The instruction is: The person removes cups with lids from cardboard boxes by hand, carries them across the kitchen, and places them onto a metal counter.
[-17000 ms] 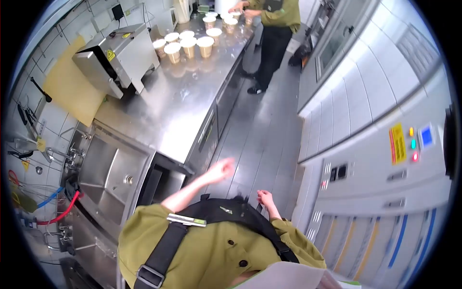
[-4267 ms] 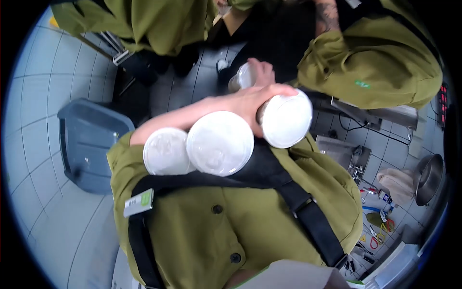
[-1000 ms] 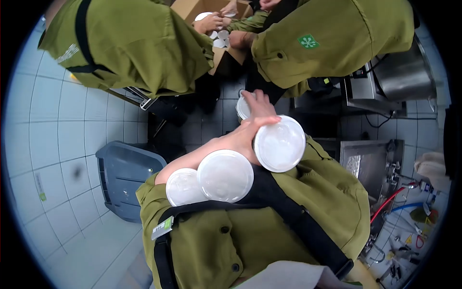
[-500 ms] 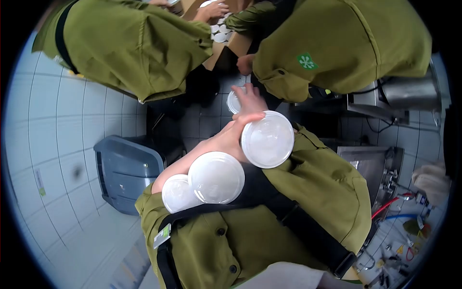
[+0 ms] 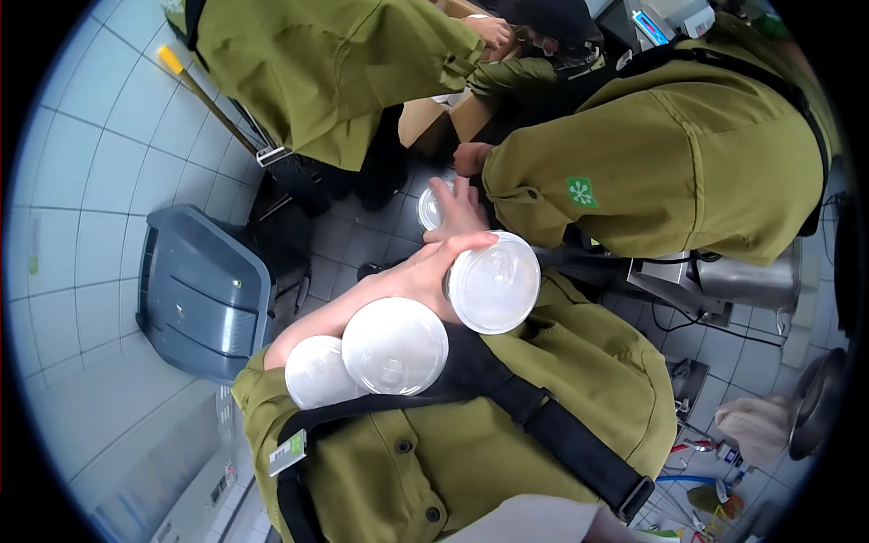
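Note:
My left hand [image 5: 433, 274] is closed on a round white lidded container [image 5: 496, 282], its thumb lying over the lid's edge and the other fingers mostly hidden. Against my chest, along my bare left forearm, rest two more such containers: a large one [image 5: 396, 347] and, partly behind it, another [image 5: 319, 373]. Farther out, my right hand [image 5: 460, 208] has its fingers curled over a lidded container [image 5: 428, 209] that shows only in part. The containers' contents cannot be made out.
Co-workers in green jackets stand close ahead, one at left [image 5: 326, 72] and one at right [image 5: 625, 163]. Between them is an open cardboard box [image 5: 425, 122]. A grey lidded bin [image 5: 204, 294] stands at left near a yellow-tipped pole [image 5: 204, 95]. A steel pot [image 5: 751, 281] sits at right.
My view has turned, so the bin appears farther left and the right co-worker lower. Both hands keep hold of their containers. More of the person in a black cap shows.

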Demonstrator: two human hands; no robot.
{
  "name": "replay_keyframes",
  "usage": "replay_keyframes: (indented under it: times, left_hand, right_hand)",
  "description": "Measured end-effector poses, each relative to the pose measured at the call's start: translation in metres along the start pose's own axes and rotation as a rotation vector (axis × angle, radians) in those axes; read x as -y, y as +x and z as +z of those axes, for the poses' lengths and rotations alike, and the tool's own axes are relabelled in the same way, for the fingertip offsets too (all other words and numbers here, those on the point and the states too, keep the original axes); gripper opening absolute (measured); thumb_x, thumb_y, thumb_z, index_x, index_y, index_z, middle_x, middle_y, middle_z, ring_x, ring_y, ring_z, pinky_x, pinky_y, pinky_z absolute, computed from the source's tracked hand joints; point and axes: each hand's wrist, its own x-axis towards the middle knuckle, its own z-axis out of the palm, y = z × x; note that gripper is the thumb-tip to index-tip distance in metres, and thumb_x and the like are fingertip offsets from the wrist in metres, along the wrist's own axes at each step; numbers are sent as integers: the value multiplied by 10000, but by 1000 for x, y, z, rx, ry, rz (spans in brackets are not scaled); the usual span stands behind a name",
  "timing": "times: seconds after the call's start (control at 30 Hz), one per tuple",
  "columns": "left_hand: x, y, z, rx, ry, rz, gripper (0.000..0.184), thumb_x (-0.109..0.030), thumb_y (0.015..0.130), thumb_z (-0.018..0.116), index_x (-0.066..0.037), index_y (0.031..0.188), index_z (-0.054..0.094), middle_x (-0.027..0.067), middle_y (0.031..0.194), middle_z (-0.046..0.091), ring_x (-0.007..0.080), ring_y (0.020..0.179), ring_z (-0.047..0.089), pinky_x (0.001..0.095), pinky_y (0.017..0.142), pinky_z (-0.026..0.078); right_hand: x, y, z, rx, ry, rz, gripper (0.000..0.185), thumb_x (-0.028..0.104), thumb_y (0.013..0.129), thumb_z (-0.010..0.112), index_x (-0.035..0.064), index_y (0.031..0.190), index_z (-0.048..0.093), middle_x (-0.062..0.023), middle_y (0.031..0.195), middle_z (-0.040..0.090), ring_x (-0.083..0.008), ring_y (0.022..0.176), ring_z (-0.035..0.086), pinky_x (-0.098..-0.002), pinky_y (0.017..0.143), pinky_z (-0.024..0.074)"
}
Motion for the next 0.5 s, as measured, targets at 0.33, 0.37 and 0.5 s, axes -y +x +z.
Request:
replay_keyframes:
  times: [0.33,0.37,0.5]
  left_hand:
    - [-10,7,-1,21,-221,10,977,-63,552,821,-157,1325,232,185,1146,517,353,1043,534,412,874,420]
    - [-9,7,4,3,-207,40,974,-58,555,819,-149,1326,232,181,1156,517,338,1052,538,416,880,419]
    - [-6,4,6,-33,-196,72,986,-69,551,824,-146,1331,226,173,1162,515,336,1044,543,413,883,421]
  right_hand:
    - [-1,-6,-1,42,-76,57,860,147,523,719,178,1286,324,-161,1200,304,-391,1119,342,-405,953,347]
    - [-4,-10,-3,46,-85,49,861,150,522,721,178,1286,324,-161,1199,304,-390,1121,341,-402,954,347]
    - [-6,-12,1,-2,-132,23,858,222,496,742,179,1269,372,-163,1150,389,-351,1100,388,-396,926,359]
